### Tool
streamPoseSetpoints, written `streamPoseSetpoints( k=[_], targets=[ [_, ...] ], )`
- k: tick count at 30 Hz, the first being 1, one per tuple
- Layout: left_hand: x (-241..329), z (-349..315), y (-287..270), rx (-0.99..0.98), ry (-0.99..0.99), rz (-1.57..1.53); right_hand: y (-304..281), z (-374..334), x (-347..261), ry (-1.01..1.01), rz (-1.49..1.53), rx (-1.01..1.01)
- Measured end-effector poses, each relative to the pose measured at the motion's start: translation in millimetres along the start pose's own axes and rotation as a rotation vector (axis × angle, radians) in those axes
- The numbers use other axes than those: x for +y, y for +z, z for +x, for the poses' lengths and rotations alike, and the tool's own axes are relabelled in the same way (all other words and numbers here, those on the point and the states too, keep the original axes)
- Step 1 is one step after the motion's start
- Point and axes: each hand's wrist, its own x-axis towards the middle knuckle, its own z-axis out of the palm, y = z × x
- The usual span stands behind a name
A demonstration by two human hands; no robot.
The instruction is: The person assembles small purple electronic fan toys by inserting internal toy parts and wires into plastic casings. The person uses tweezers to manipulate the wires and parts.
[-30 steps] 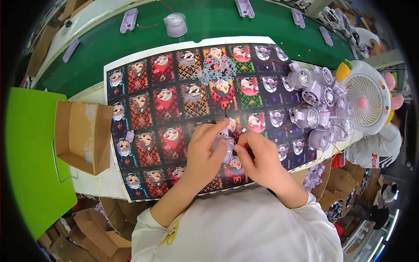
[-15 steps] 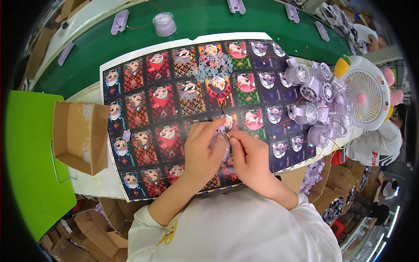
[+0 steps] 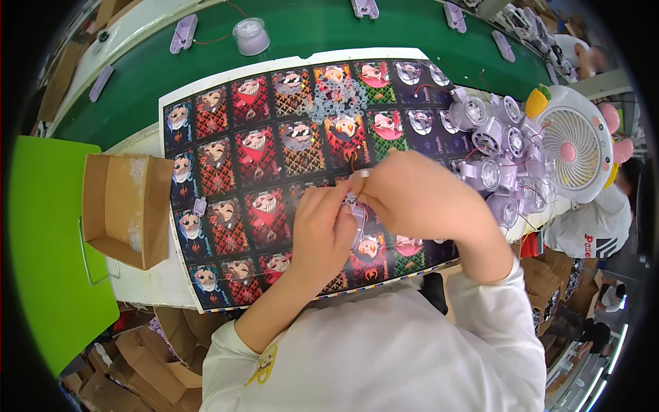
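Over the middle of a printed sheet, my left hand is closed round a lilac plastic part, mostly hidden by its fingers. A thin dark red wire shows just beyond the fingertips. My right hand reaches across above the part, its fingers pinched together. At those fingertips is a small white piece, too small to identify. Beyond both hands lies a pile of small clear rings. Several lilac round housings with clear fronts and red wires are heaped to the right.
The printed sheet with cartoon figures covers the table. An open cardboard box stands at left beside a green board. A white fan is at right. Lilac pieces and a round housing lie on the green belt.
My right hand has moved up and turned over, its forearm swinging out to the right. My left hand stays nearly in place with the lilac part. Pieces on the belt have shifted slightly left.
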Motion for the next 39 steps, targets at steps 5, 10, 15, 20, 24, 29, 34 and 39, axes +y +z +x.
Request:
streamPoseSetpoints(
  k=[5, 10, 15, 20, 24, 29, 34, 39],
  targets=[
    [-2, 0, 2, -0.041, 0.014, -0.031, -40, 24, -20, -0.208, -0.143, -0.128],
    [-6, -6, 5, 0.003, 0.073, -0.076, -50, 35, -37, -0.484, -0.28, -0.091],
    [-5, -1, 3, 0.023, 0.032, -0.083, -69, 24, -20, -0.447, -0.157, 0.093],
    [3, 3, -1, -0.036, -0.053, -0.151, 2, -17, 57, 0.073, -0.078, 0.249],
    [5, 2, 1, -0.049, -0.072, -0.151, 58, -34, 64, 0.276, -0.064, 0.612],
    [-1, -4, 4, -0.013, -0.044, -0.171, 75, -41, 2, -0.002, 0.248, 0.629],
    [2, -12, -12, 0.029, -0.415, -0.655, 70, -30, -3, -0.097, 0.429, 0.527],
    [0, -25, -31, 0.197, 0.061, -0.157, 44, 2, 32, -0.095, 0.394, 0.538]
  ],
)
